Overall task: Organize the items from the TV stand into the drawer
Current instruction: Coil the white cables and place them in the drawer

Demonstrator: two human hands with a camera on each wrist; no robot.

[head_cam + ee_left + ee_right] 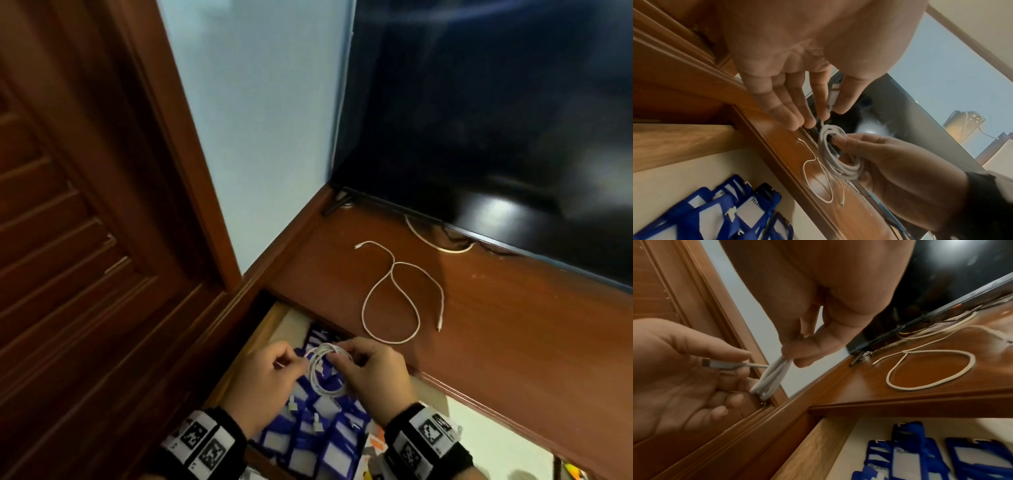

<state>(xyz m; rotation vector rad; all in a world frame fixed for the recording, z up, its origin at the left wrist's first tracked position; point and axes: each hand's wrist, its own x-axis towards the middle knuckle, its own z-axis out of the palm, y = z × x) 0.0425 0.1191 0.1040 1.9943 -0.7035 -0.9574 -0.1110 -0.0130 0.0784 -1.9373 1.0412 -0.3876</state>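
Hands are both over the open wooden drawer (270,329), working on a white charging cable wound into a small coil (325,371). Right hand (373,373) has its thumb and fingers curled round the coil, pinching the loops together. Left hand (270,373) pinches the cable's loose plug end between thumb and forefinger, other fingers fairly straight in the left wrist view and a bit curled in the right wrist one. So the coil is held up in the air above the drawer, not lying in it.

Drawer itself has a pale lined bottom and is pretty full of blue plastic badge holders with white card windows (318,431), overlapping each other in a loose pile. Some have little metal clips on top. At the drawer's right end there's something orange and white, but it's too blurry to say what, maybe packaging.

Up on the reddish-brown wooden TV stand top (513,325) a second white cable lies loose in an open loop (394,298), both ends free, well apart from the hands. Behind it sits the black flat-screen TV (496,120) on its thin feet, with a cream cord (442,245) curling under its lower edge.
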